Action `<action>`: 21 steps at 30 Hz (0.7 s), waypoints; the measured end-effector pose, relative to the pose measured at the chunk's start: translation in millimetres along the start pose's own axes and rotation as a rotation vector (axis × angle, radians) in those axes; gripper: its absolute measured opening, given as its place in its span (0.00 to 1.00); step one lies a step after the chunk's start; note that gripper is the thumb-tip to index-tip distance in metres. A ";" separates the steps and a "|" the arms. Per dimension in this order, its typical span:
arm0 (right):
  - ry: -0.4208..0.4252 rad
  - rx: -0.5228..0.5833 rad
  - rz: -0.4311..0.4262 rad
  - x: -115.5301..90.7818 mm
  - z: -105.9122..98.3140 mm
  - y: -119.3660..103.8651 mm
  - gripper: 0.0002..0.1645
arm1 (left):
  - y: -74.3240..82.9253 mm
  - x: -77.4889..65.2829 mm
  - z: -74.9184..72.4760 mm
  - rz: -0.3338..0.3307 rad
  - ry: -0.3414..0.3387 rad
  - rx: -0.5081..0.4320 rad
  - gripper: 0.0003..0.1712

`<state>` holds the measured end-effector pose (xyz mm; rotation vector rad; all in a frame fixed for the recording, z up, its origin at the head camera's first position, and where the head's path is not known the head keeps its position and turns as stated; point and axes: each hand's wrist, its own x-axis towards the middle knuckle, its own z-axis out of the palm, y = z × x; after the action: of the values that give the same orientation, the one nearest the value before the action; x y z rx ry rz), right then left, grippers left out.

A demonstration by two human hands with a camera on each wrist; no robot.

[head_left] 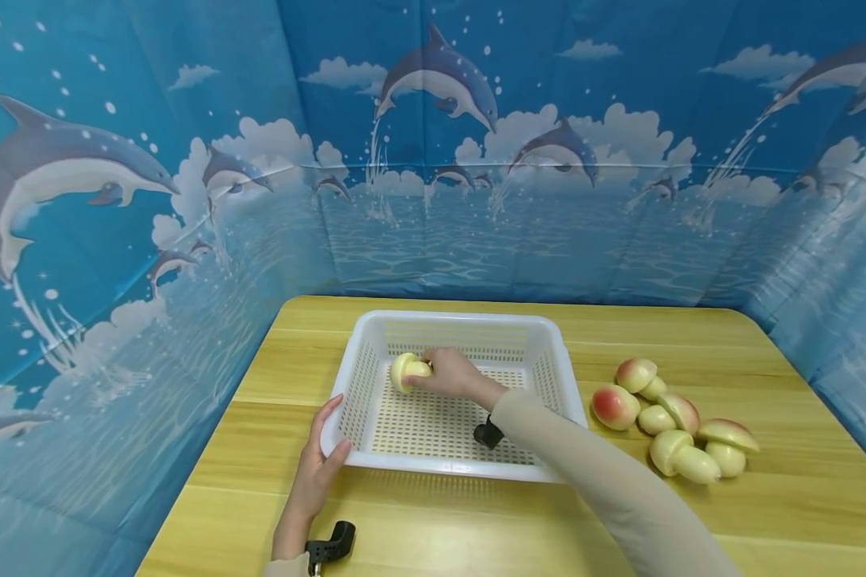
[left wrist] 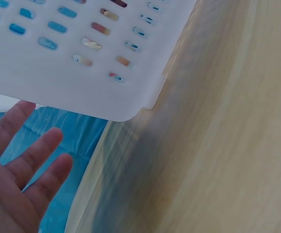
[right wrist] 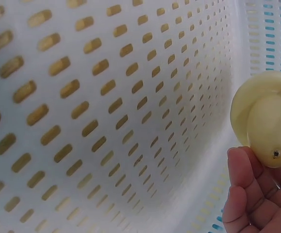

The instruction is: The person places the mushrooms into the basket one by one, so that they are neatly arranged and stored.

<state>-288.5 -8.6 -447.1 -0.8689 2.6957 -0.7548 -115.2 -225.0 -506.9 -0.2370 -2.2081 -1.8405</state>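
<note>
Cream-coloured, a mushroom point(head_left: 406, 371) is pinched by the right hand point(head_left: 453, 373) inside a white basket point(head_left: 418, 466), near its left wall. By the basket's near left corner, the left hand point(head_left: 316, 466) is held with fingers extended; how firmly it is pressed there cannot be fairly judged. The basket is set near the far edge of the surface point(head_left: 440, 521). Other mushrooms point(head_left: 667, 449), some red-blushed, are clustered toward the right edge. Beyond the far edge, a dolphin-printed curtain point(head_left: 433, 248) is hung.

Mushroom point(head_left: 419, 369) in basket point(head_left: 433, 465), mushrooms point(head_left: 681, 413) right, some perhaps touching
</note>
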 end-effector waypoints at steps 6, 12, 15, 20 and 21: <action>0.000 -0.005 0.000 3.1 3.5 -0.4 0.25 | 1.3 -0.4 -1.1 0.003 -0.009 -0.003 0.35; -0.003 -0.019 0.002 6.3 5.7 0.8 0.28 | 5.7 -0.5 -0.9 0.010 -0.030 -0.004 0.35; -0.004 -0.040 0.003 7.3 6.1 0.5 0.29 | 6.0 -0.4 -0.6 0.007 -0.032 -0.008 0.35; -0.005 -0.040 0.009 8.9 7.1 -0.6 0.29 | 3.0 -0.2 -0.2 0.006 -0.018 -0.005 0.35; -0.005 -0.038 0.011 9.3 7.6 -0.6 0.30 | 2.2 -0.2 -0.2 0.007 -0.016 -0.005 0.35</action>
<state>-293.1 -17.7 -453.6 -0.8625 2.7163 -0.7005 -114.3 -224.8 -504.8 -0.2612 -2.2113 -1.8466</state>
